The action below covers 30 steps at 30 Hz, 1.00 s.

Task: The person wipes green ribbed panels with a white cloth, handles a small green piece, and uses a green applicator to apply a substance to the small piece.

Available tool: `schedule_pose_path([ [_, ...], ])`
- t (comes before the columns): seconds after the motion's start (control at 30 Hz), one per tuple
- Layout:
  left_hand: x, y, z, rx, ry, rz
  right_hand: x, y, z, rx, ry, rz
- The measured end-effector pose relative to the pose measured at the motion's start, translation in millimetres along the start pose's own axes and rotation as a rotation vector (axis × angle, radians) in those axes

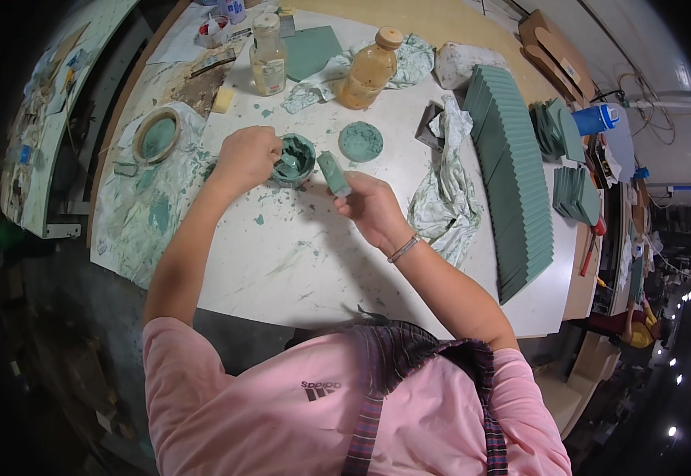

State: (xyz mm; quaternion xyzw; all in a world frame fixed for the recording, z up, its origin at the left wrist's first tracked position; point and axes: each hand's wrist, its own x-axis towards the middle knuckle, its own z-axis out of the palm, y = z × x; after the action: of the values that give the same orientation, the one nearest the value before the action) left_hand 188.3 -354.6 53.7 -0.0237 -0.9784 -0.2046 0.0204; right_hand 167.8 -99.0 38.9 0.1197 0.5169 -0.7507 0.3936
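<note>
My left hand (249, 161) is closed at the left rim of a round jar (295, 160) of dark green paste. Whatever its fingers grip, if anything, is hidden from this side. In my right hand (371, 208) is a small green-coated block (332, 173) with a pale end, pinched between thumb and fingers just right of the jar and tilted. Behind the block lies a round lid (360, 141) smeared with green. Green flecks and smears are scattered over the white tabletop (274, 262) around the jar.
Two bottles, one clear (268, 59) and one amber (368, 71), stand at the back. A stained cloth (447, 190) lies right of my hand, beside a long row of stacked green pieces (512, 174). At left, a bowl (157, 136) of green paste rests on smeared plastic sheeting (143, 214).
</note>
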Motion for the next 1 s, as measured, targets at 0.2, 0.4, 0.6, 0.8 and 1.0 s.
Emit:
schedule_pose_path([
  [0.2, -3, -29, -6, -0.357, 0.029, -0.276, 2, -1, 3, -0.002, -0.01, 0.0],
  [0.4, -15, -31, -14, -1.049, -0.036, -0.422, 7, -4, 10, 0.02, -0.039, 0.017],
  [0.6, -22, -44, -5, -1.058, 0.026, -0.391, 10, -1, 16, 0.068, -0.121, 0.042],
  [0.8, -24, -30, -5, -1.122, 0.045, -0.365, 9, 0, 13, 0.057, -0.115, 0.035],
  [1.0, -29, -34, -8, -1.106, 0.088, -0.357, 7, 1, 13, 0.063, -0.11, 0.039],
])
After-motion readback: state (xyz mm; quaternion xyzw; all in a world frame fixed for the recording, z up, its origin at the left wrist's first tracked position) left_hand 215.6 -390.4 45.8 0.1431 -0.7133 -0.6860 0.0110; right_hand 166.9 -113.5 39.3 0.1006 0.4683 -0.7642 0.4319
